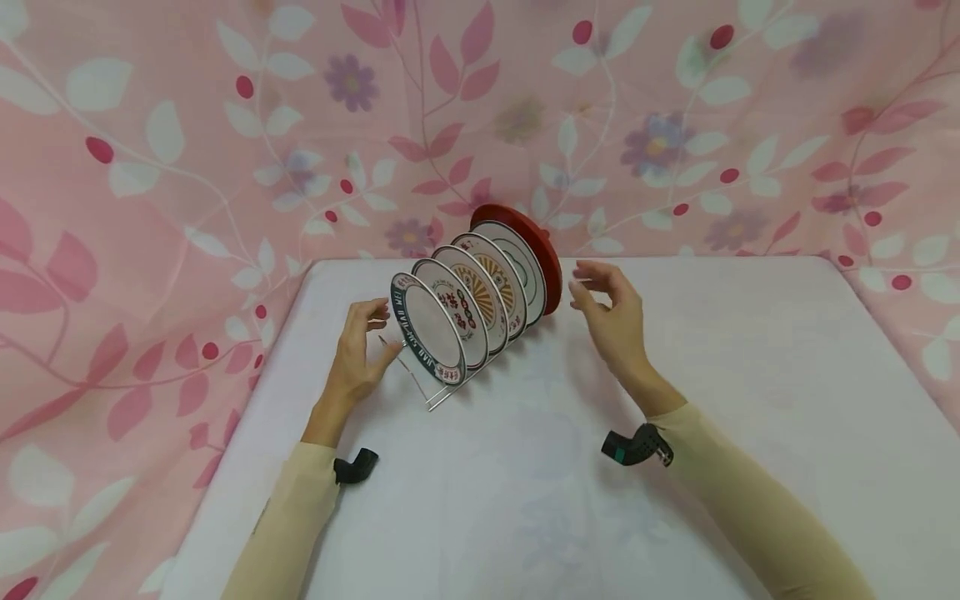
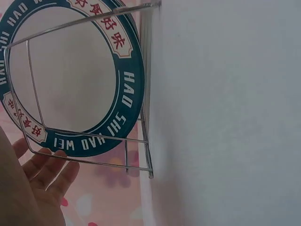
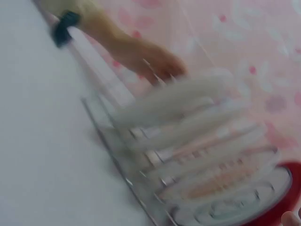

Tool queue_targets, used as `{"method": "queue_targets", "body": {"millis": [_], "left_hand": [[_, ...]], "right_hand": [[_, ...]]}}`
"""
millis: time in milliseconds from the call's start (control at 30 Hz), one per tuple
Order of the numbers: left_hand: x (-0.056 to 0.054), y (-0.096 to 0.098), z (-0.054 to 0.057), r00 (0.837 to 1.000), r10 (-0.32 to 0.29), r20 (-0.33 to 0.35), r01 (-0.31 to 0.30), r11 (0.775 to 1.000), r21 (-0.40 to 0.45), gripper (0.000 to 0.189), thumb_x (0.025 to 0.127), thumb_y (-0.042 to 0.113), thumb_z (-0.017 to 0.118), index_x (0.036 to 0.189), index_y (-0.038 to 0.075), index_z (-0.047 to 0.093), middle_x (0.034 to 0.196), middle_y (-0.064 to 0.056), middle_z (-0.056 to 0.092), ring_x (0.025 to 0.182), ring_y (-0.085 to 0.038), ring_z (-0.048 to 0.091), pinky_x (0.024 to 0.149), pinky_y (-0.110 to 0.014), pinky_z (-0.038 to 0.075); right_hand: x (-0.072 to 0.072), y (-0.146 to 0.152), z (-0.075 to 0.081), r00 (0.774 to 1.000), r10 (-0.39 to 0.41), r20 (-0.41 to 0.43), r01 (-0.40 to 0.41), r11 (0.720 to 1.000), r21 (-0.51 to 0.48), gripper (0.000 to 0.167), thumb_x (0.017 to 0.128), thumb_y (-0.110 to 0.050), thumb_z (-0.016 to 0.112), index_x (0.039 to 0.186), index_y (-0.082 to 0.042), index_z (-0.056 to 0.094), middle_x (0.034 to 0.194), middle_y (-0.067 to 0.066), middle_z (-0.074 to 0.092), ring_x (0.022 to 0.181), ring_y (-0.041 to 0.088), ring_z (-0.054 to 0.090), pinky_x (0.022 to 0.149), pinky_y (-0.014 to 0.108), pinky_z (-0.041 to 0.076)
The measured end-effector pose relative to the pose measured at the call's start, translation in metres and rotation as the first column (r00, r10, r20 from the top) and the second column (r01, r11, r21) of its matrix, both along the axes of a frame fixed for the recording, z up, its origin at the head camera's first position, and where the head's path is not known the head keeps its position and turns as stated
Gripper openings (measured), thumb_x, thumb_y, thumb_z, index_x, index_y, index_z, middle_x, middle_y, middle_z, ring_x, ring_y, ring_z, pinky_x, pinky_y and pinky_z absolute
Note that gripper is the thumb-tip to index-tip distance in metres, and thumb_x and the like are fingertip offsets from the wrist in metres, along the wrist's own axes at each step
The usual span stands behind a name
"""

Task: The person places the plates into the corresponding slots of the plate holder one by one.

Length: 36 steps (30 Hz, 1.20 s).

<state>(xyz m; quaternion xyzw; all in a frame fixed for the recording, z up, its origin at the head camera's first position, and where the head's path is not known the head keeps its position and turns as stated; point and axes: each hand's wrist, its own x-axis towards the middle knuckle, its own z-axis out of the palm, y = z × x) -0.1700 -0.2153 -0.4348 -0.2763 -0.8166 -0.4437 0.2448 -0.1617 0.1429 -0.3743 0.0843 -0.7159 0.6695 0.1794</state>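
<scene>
A wire dish rack (image 1: 431, 403) holds several round patterned plates on edge, leaning in a row. The nearest plate (image 1: 429, 328) has a dark green lettered rim and a plain pale centre. At the far end stands a red disc-shaped piece (image 1: 552, 279). My left hand (image 1: 358, 348) is at the rack's near end, its extended fingers (image 2: 49, 172) right at the end wire in the left wrist view. My right hand (image 1: 617, 325) hovers just right of the red piece, fingers loosely bent around nothing. The right wrist view is blurred, with the plates (image 3: 214, 183) seen from the side.
The rack stands on a white-covered table (image 1: 517, 483), close to its back edge. Behind the table hangs a pink floral cloth (image 1: 675, 100). A black wrist camera sits on each forearm, the left one (image 1: 356, 467) low over the table.
</scene>
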Motion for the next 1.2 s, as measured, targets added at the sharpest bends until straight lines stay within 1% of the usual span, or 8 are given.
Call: {"method": "queue_targets", "body": {"millis": [167, 300, 533, 633, 700, 767, 933, 1200], "left_hand": [[0.002, 0.013, 0.021, 0.998, -0.058, 0.031, 0.056, 0.997, 0.051, 0.053, 0.081, -0.010, 0.060, 0.130, -0.019, 0.043, 0.123, -0.038, 0.048, 0.108, -0.052, 0.051, 0.087, -0.066, 0.047], [0.004, 0.013, 0.025, 0.988, -0.128, 0.085, 0.123, 0.991, 0.053, 0.051, 0.083, -0.016, 0.056, 0.131, -0.020, 0.042, 0.126, -0.039, 0.048, 0.111, -0.055, 0.050, 0.090, -0.066, 0.046], [0.005, 0.007, 0.021, 0.963, -0.211, 0.168, 0.202, 0.977, 0.070, 0.046, 0.085, -0.019, 0.056, 0.130, -0.019, 0.046, 0.126, -0.038, 0.052, 0.109, -0.055, 0.055, 0.090, -0.065, 0.048], [0.007, 0.005, 0.023, 0.961, -0.210, 0.180, 0.205, 0.978, 0.049, 0.044, 0.086, -0.018, 0.057, 0.129, -0.019, 0.048, 0.124, -0.038, 0.054, 0.106, -0.054, 0.057, 0.088, -0.064, 0.049], [0.008, 0.003, 0.024, 0.957, -0.216, 0.193, 0.212, 0.976, 0.040, 0.043, 0.086, -0.017, 0.057, 0.128, -0.019, 0.049, 0.124, -0.037, 0.054, 0.105, -0.054, 0.057, 0.087, -0.064, 0.049], [0.008, 0.002, 0.026, 0.949, -0.230, 0.214, 0.227, 0.973, 0.040, 0.042, 0.086, -0.017, 0.058, 0.127, -0.019, 0.050, 0.125, -0.037, 0.054, 0.106, -0.054, 0.057, 0.088, -0.063, 0.050], [0.005, -0.004, 0.023, 0.916, -0.262, 0.303, 0.249, 0.965, 0.084, 0.042, 0.087, -0.015, 0.059, 0.128, -0.016, 0.052, 0.128, -0.035, 0.055, 0.112, -0.053, 0.055, 0.095, -0.050, 0.052], [-0.010, -0.020, -0.008, 0.897, -0.296, 0.327, 0.266, 0.954, 0.136, 0.044, 0.090, -0.008, 0.061, 0.134, -0.004, 0.055, 0.131, -0.025, 0.058, 0.115, -0.038, 0.058, 0.097, -0.025, 0.053]], "right_hand": [[0.046, -0.045, -0.018, 0.974, 0.109, -0.198, -0.090, 0.991, 0.103, 0.037, 0.085, 0.006, 0.070, 0.120, 0.005, 0.059, 0.113, 0.021, 0.062, 0.103, 0.030, 0.059, 0.078, 0.023, 0.060], [0.069, -0.086, -0.035, 0.902, 0.221, -0.371, -0.128, 0.957, 0.259, 0.046, 0.081, 0.004, 0.075, 0.123, 0.004, 0.057, 0.121, 0.021, 0.059, 0.110, 0.032, 0.058, 0.087, 0.035, 0.059], [0.076, -0.137, -0.053, 0.800, 0.263, -0.539, 0.014, 0.891, 0.454, 0.058, 0.079, -0.008, 0.080, 0.129, 0.001, 0.054, 0.133, 0.020, 0.053, 0.126, 0.029, 0.053, 0.108, 0.033, 0.047], [0.075, -0.153, -0.058, 0.777, 0.287, -0.561, 0.052, 0.858, 0.511, 0.062, 0.082, -0.012, 0.079, 0.134, 0.003, 0.050, 0.138, 0.022, 0.049, 0.131, 0.031, 0.050, 0.109, 0.035, 0.046], [0.073, -0.162, -0.062, 0.792, 0.284, -0.541, 0.069, 0.838, 0.541, 0.066, 0.085, -0.015, 0.077, 0.139, 0.004, 0.045, 0.144, 0.025, 0.043, 0.136, 0.034, 0.044, 0.112, 0.039, 0.043], [0.070, -0.169, -0.066, 0.834, 0.258, -0.488, 0.066, 0.831, 0.553, 0.071, 0.087, -0.017, 0.075, 0.144, 0.004, 0.037, 0.149, 0.026, 0.036, 0.142, 0.036, 0.035, 0.116, 0.043, 0.037], [0.060, -0.183, -0.077, 0.921, 0.174, -0.347, 0.032, 0.857, 0.514, 0.074, 0.091, -0.014, 0.070, 0.148, 0.006, 0.028, 0.154, 0.026, 0.027, 0.147, 0.035, 0.026, 0.118, 0.048, 0.033], [0.055, -0.196, -0.084, 0.975, 0.150, -0.163, -0.073, 0.912, 0.404, 0.061, 0.097, -0.012, 0.060, 0.148, 0.004, 0.030, 0.150, 0.020, 0.039, 0.141, 0.029, 0.039, 0.115, 0.046, 0.039]]}}
